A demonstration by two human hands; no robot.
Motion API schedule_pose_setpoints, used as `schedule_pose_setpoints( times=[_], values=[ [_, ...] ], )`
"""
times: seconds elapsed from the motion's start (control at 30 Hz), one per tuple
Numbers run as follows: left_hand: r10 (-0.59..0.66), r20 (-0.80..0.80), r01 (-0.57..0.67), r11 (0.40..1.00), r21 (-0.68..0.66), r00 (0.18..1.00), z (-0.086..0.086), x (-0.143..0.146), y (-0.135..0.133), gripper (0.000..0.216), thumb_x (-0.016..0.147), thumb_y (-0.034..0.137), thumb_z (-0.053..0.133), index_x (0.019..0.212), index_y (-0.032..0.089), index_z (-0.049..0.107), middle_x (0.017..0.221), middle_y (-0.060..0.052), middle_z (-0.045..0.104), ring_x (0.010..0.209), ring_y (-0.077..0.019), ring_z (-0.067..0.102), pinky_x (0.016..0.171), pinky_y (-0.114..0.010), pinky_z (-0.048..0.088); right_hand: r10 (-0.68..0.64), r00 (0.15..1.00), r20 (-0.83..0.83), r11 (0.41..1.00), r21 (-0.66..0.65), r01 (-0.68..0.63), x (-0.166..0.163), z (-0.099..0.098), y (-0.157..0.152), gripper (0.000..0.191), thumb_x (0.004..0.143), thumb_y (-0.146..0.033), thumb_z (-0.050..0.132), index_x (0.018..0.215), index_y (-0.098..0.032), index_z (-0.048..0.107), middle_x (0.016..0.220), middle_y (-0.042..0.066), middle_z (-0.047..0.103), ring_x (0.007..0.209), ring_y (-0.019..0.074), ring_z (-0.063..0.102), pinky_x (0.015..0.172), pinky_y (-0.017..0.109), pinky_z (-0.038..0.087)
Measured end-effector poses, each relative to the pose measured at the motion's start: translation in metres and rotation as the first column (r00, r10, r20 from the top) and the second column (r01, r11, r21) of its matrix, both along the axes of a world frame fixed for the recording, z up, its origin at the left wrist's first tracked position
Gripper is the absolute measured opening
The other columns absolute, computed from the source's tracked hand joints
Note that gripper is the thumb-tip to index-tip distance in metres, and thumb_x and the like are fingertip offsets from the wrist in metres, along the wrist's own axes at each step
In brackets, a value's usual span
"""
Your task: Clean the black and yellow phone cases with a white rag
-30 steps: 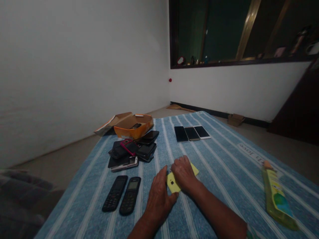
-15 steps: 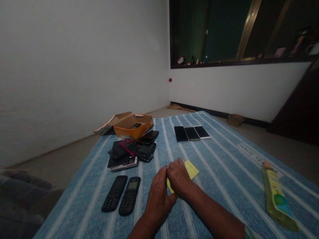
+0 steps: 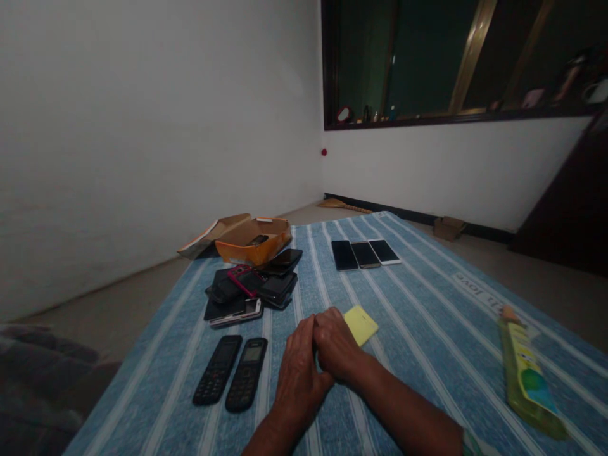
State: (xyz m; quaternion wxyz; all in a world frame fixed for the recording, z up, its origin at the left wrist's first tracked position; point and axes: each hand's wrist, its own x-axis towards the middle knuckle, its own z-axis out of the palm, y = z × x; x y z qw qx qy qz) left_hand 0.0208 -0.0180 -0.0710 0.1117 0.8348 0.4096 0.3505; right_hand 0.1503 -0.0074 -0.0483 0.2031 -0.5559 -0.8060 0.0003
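My left hand (image 3: 300, 367) and my right hand (image 3: 335, 342) meet above the striped cloth, fingertips close together. The left fingers are pressed together, its thumb reaching toward the right hand. Curled fingers close my right hand; anything inside either hand is hidden. Just beyond the right hand lies a flat yellow square (image 3: 361, 325), paper or thin cloth, partly covered by that hand. Left of my hands, two black keypad phones, one (image 3: 218, 370) and another (image 3: 247, 375), rest side by side.
Behind them, a pile of phones (image 3: 280, 288) lies before an open orange box (image 3: 251, 252). Three smartphones stand in a row, including a black one (image 3: 344, 254). A yellow-green bottle (image 3: 529, 380) lies at the right on the blue striped cloth (image 3: 437, 354).
My right hand has shifted slightly down and left, against the left hand. The yellow showing between my hands is now out of sight; the yellow square beyond the right hand shows more.
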Motion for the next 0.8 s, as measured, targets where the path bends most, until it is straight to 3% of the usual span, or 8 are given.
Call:
schedule_pose_setpoints(
  times=[0.17, 0.3, 0.57, 0.67, 0.8],
  values=[
    [0.026, -0.009, -0.026, 0.998, -0.054, 1.0, -0.001, 0.001, 0.0, 0.08, 0.069, 0.021, 0.059, 0.142, 0.011, 0.026, 0.136, -0.021, 0.052, 0.126, -0.0352, 0.05, 0.099, -0.055, 0.048, 0.058, 0.998, -0.008, 0.998, 0.0, -0.058, 0.002, 0.002, -0.001, 0.016, 0.083, -0.01, 0.056, 0.092, -0.014, 0.069, 0.087, 0.008, 0.065, 0.086, 0.021, 0.055, 0.082, 0.034, 0.035],
    [0.03, -0.023, -0.032, 0.997, -0.072, 0.999, -0.005, 0.001, 0.001, 0.082, 0.07, 0.025, 0.062, 0.142, 0.012, 0.027, 0.14, -0.021, 0.048, 0.13, -0.0363, 0.047, 0.103, -0.057, 0.044, -0.009, 0.998, 0.055, 1.0, -0.015, 0.01, 0.014, 0.008, -0.001, 0.02, 0.085, -0.007, 0.052, 0.087, -0.016, 0.069, 0.085, 0.007, 0.063, 0.089, 0.0214, 0.054, 0.092, 0.038, 0.03],
    [0.024, 0.008, -0.024, 0.997, -0.076, 1.0, -0.006, 0.0, 0.001, 0.081, 0.069, 0.025, 0.061, 0.142, 0.012, 0.028, 0.139, -0.021, 0.05, 0.129, -0.0358, 0.049, 0.103, -0.057, 0.045, 0.042, 0.997, 0.057, 0.999, -0.009, -0.042, 0.002, 0.007, -0.004, 0.02, 0.089, -0.01, 0.05, 0.097, -0.013, 0.068, 0.088, 0.009, 0.064, 0.087, 0.0222, 0.054, 0.087, 0.038, 0.033],
    [0.024, 0.008, -0.023, 0.997, -0.08, 1.0, -0.003, 0.0, 0.001, 0.079, 0.071, 0.027, 0.062, 0.142, 0.014, 0.029, 0.139, -0.02, 0.05, 0.129, -0.0358, 0.048, 0.103, -0.057, 0.044, 0.0, 0.997, 0.083, 1.0, -0.013, 0.001, 0.005, 0.008, -0.005, 0.022, 0.089, -0.01, 0.05, 0.1, -0.014, 0.069, 0.09, 0.009, 0.065, 0.091, 0.0231, 0.054, 0.098, 0.042, 0.027],
    [0.028, -0.015, -0.029, 0.993, -0.114, 1.0, -0.001, 0.0, 0.0, 0.085, 0.067, 0.025, 0.066, 0.143, 0.014, 0.029, 0.141, -0.021, 0.048, 0.131, -0.0372, 0.046, 0.105, -0.059, 0.041, -0.121, 0.983, 0.137, 0.991, -0.036, 0.127, 0.02, 0.008, -0.002, 0.02, 0.09, -0.013, 0.051, 0.089, -0.016, 0.071, 0.091, 0.009, 0.065, 0.096, 0.0242, 0.055, 0.102, 0.044, 0.022]
  ],
)
